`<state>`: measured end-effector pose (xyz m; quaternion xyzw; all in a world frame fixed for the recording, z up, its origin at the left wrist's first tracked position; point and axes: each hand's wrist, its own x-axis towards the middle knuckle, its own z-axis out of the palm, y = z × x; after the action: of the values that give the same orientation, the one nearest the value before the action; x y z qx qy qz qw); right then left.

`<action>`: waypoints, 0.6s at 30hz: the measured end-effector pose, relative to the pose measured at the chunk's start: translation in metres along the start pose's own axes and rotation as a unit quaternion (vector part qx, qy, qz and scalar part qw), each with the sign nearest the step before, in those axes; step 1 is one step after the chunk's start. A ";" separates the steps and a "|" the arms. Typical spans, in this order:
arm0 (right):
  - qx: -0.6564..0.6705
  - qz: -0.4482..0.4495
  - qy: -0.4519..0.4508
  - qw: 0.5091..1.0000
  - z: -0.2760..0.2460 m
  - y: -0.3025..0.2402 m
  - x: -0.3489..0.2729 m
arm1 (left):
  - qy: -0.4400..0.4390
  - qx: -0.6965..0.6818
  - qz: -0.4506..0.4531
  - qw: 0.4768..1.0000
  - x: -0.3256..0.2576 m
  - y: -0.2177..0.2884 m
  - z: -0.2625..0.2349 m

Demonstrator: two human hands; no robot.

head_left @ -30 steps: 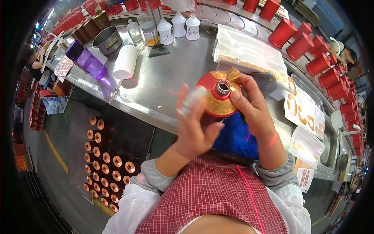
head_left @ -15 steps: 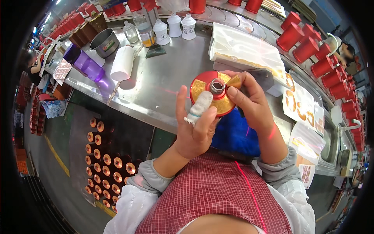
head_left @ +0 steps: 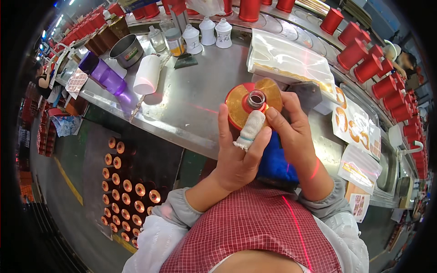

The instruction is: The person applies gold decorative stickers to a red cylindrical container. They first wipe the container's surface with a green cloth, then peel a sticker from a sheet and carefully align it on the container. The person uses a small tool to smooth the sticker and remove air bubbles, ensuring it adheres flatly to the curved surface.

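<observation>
A red bottle with an open neck is tilted toward me above my lap. Gold patterned stickers cover much of its shoulder. My left hand steadies the bottle, one finger wrapped in white cloth lying against the shoulder below the neck. At the right side, my right hand pinches a fan-shaped gold sticker between thumb and fingers, against the shoulder. Part of the bottle's body is hidden by my hands. Beneath them is a shiny blue surface.
A steel worktable bears white bottles, a metal pot, a white roll and a purple bottle. To the right lie gold sticker sheets. Red bottles line the conveyor behind. Several copper-topped items stand lower left.
The gold sticker in my right hand has swung from standing off the bottle to lying over more of its shoulder. Both hands and the bottle have shifted slightly right and down in view.
</observation>
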<state>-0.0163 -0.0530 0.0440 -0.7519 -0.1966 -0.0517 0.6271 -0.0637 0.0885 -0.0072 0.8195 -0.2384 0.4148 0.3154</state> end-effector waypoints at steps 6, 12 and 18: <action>0.144 0.079 -0.111 0.980 -0.023 0.003 0.021 | 0.004 -0.048 -0.009 0.999 0.004 -0.005 -0.001; 0.199 0.099 -0.051 0.974 -0.008 0.007 0.006 | -0.044 -0.124 0.030 0.991 0.014 -0.031 -0.014; 0.057 0.014 -0.016 0.998 -0.007 0.005 0.002 | 0.026 0.005 0.020 0.999 0.005 -0.016 0.003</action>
<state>-0.0118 -0.0604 0.0411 -0.7182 -0.1989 -0.0195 0.6665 -0.0490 0.0971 -0.0098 0.8050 -0.2447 0.4433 0.3091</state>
